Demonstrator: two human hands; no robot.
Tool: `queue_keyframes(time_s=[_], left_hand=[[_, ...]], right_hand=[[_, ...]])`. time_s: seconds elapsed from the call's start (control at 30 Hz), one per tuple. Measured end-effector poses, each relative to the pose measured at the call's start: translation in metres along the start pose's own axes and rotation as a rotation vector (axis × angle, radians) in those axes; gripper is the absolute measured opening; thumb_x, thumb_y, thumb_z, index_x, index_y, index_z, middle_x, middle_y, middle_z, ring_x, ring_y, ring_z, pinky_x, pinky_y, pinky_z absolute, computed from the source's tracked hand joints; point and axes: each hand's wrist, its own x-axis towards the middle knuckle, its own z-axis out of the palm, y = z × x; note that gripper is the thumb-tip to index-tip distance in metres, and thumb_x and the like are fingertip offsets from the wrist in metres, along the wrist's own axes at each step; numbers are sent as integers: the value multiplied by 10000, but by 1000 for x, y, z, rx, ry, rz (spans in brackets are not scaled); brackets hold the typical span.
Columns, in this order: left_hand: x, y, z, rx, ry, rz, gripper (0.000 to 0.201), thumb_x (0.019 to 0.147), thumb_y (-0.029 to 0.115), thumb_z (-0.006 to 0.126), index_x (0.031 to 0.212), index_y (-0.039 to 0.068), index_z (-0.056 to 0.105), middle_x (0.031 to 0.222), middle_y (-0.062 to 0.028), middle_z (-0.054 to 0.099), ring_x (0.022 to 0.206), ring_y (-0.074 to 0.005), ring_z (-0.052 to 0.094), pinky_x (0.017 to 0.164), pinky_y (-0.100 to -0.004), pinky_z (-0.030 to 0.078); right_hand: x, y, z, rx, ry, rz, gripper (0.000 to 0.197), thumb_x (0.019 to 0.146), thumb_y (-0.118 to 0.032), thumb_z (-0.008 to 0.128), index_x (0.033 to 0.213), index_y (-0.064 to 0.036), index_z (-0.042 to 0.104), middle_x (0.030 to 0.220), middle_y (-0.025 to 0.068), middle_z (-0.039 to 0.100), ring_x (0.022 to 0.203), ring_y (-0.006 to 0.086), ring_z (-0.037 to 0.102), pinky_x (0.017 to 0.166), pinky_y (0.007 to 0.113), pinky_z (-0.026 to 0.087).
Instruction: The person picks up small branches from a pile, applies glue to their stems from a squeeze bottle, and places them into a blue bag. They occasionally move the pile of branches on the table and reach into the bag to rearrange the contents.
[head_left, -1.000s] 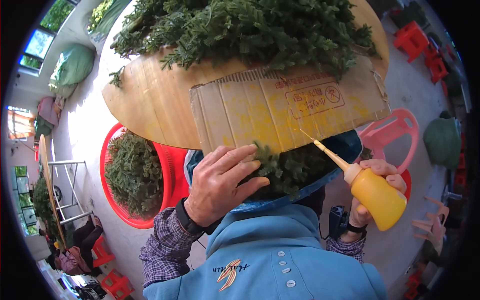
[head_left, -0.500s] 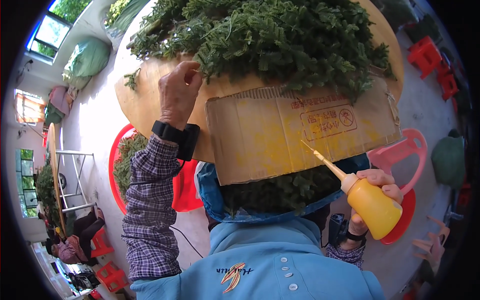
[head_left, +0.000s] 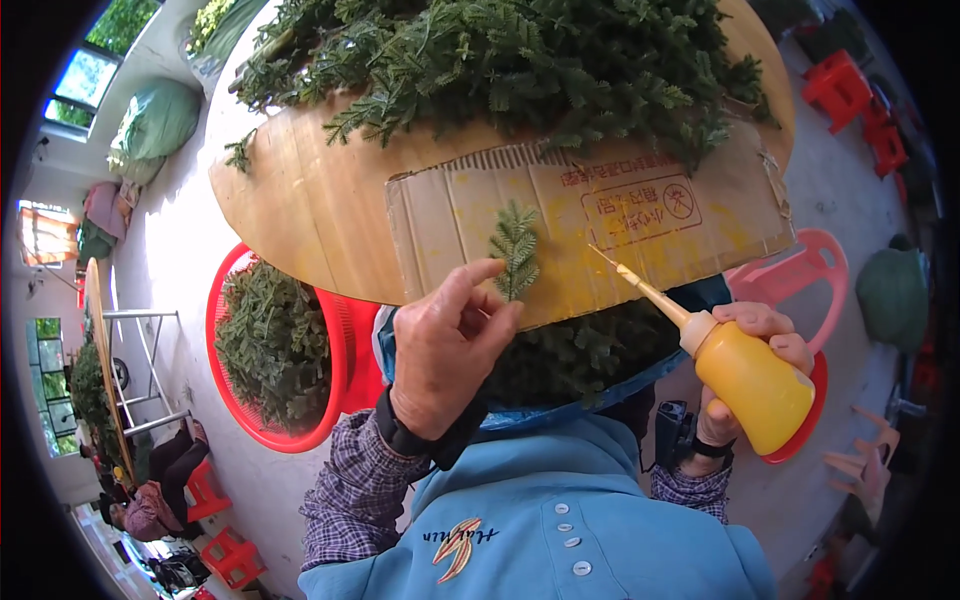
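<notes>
A small green fir sprig (head_left: 514, 250) is held by its lower end in the left hand (head_left: 440, 350), the thumb and forefinger brought close about it and the other fingers curled behind; how those hidden fingers bear on the stem cannot be told. The sprig is carried at the fingertips, its long axis pointed away from the wearer's blue garment (head_left: 520, 500), its free tip farthest out. Just to its right, the thin nozzle (head_left: 655, 295) of a yellow squeeze bottle (head_left: 755, 390) is slanted up and leftward, across the line of the sprig, its fine point brought near the needles with a gap left between. The bottle's body is gripped in the right hand (head_left: 762, 325), the fingers wrapped about it and closed; whether it is being squeezed cannot be told. By far the nearer to the sprig is the left hand; the right is set well apart, and only the nozzle is extended toward it. Sprig and nozzle tip are both seen over a cardboard sheet (head_left: 440, 240) stained yellow, laid at the near edge of a wooden worktop (head_left: 290, 210). Beyond, a pile of greenery (head_left: 530, 80) is heaped; below, more is held in a blue bag (head_left: 640, 375).
</notes>
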Motion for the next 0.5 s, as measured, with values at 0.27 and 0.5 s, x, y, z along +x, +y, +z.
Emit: queue_keyframes(time_s=[0.27, 0.5], left_hand=[[-4, -5, 14, 57, -16, 162, 287, 821, -17, 735, 1101, 27, 689, 774, -34, 670, 598, -72, 598, 560, -213, 491], [10, -17, 4, 251, 150, 425, 282, 795, -19, 740, 1069, 38, 706, 901, -80, 657, 661, -127, 594, 593, -250, 501]], right_hand=[[11, 10, 23, 100, -92, 3, 715, 782, -375, 857, 1226, -82, 380, 1143, 199, 575, 998, 345, 643, 849, 439, 575], [22, 23, 46, 135, -181, -5, 724, 773, -356, 867, 1234, -84, 380, 1157, 200, 579, 1029, 337, 638, 865, 439, 571]])
